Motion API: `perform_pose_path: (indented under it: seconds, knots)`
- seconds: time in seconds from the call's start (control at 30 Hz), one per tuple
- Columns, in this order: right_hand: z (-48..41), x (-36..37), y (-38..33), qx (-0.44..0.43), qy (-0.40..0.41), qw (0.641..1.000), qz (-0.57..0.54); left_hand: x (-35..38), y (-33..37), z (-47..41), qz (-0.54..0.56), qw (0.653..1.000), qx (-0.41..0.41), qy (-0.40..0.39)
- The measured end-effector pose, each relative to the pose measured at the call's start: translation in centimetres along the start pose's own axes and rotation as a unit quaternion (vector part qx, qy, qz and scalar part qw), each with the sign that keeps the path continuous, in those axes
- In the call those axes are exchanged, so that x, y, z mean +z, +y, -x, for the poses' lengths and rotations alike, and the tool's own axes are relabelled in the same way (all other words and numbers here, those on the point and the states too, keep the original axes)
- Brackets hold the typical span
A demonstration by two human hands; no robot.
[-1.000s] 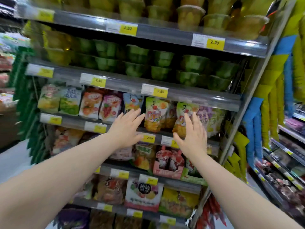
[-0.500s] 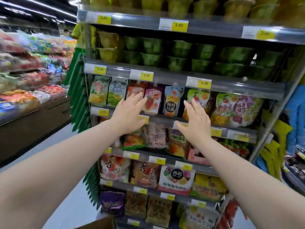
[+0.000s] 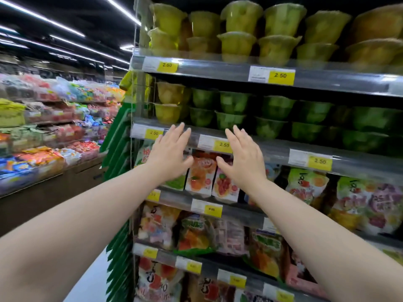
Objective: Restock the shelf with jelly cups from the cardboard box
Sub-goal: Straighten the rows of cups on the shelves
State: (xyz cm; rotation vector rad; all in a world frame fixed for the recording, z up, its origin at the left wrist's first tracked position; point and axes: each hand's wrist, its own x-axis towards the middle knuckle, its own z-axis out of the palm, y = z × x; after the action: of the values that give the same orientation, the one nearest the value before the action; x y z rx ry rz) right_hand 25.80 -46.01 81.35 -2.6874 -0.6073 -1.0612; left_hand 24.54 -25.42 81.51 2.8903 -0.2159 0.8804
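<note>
Green cups of jelly stand two high along the second shelf. A few yellow cups are stacked the same way at its left end. Above them the top cups, yellow-green, fill the next shelf up in a double layer.

Both my arms are stretched out toward the second shelf. My left hand is flat and fully spread, fingers straight and close together, palm to the shelf, with nothing in it. Its fingertips lie over the front rail, just under the yellow cups. I cannot tell whether they touch it.

My right hand is just beside it and a little apart, equally flat and empty, thumb pointing toward the left one. Its fingertips reach the same rail below the green cups. A yellow price tag reading 2.50 shows between my two hands.

Below my hands hang bright fruit pouches, with more rows of them on the lower shelves. Across the aisle on my left, blurred packets fill other racks under strip lights.
</note>
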Motion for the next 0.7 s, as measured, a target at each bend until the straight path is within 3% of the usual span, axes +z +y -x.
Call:
perform_pose_path:
  seconds: [0.3,0.7]
  knots:
    - [-7.5,3.9,-6.7,-0.097,-0.016,0.995,0.027,0.2,-6.9,-3.7,-0.026,0.999,-0.037,0.021]
    - [-13.3,6.3,-10.5,-0.012,-0.024,0.997,0.066,1.3,-10.6,-7.6,-0.044,0.994,0.03,0.093]
